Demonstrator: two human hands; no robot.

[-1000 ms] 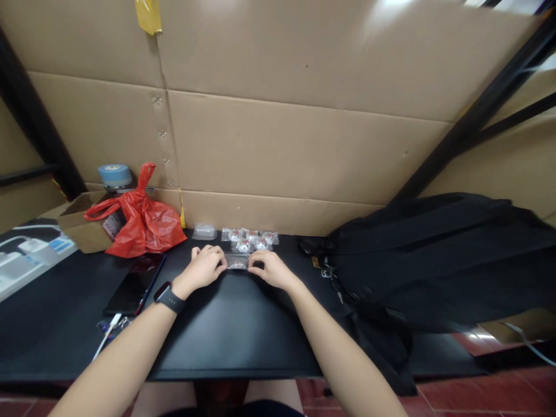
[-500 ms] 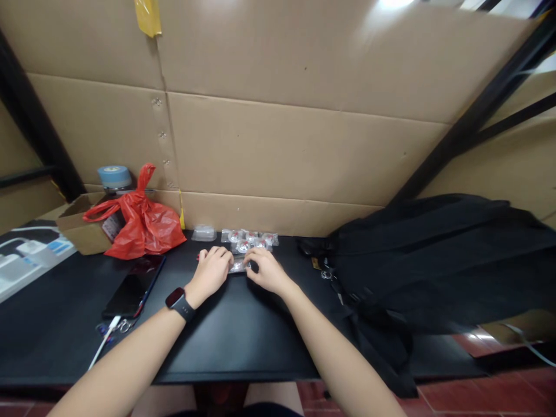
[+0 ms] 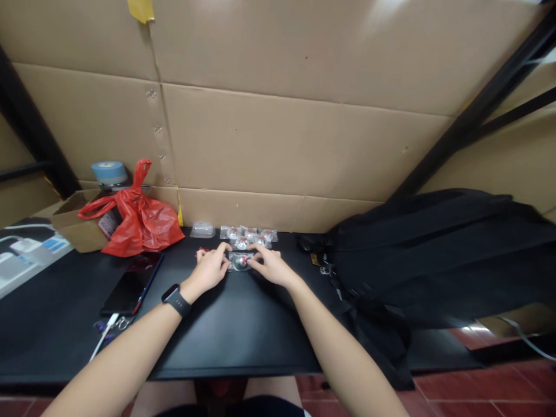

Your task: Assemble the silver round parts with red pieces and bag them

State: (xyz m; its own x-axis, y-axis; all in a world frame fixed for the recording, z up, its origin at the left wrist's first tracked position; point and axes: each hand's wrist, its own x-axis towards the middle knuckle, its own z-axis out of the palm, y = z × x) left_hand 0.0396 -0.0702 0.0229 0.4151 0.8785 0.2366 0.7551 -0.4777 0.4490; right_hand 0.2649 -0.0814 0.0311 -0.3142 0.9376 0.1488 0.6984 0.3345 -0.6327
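Observation:
In front of me a small round item in a clear plastic packet (image 3: 240,263) lies on the black tabletop, silvery or dark with a red mark; its exact kind is too small to make out. My left hand (image 3: 211,267) has bent fingers and thumb at its left end. From the right, the curved fingers and thumb of my right hand (image 3: 273,265) grip the other end. Just behind stand several similar clear packets (image 3: 242,241) with round silvery, red-marked contents, close together. Beside my left hand a small red thing (image 3: 201,253) is partly covered.
A clear plastic case (image 3: 202,230) lies at the back, near a red plastic bag (image 3: 143,223) and a cardboard box (image 3: 80,229). A phone (image 3: 132,284) with a cable is on the left, beyond it a power strip (image 3: 30,263). A black backpack (image 3: 443,260) fills the right side.
My hands have shifted slightly and the fingers have moved off the top of the front packet, so its round content now shows. The view has tilted a little.

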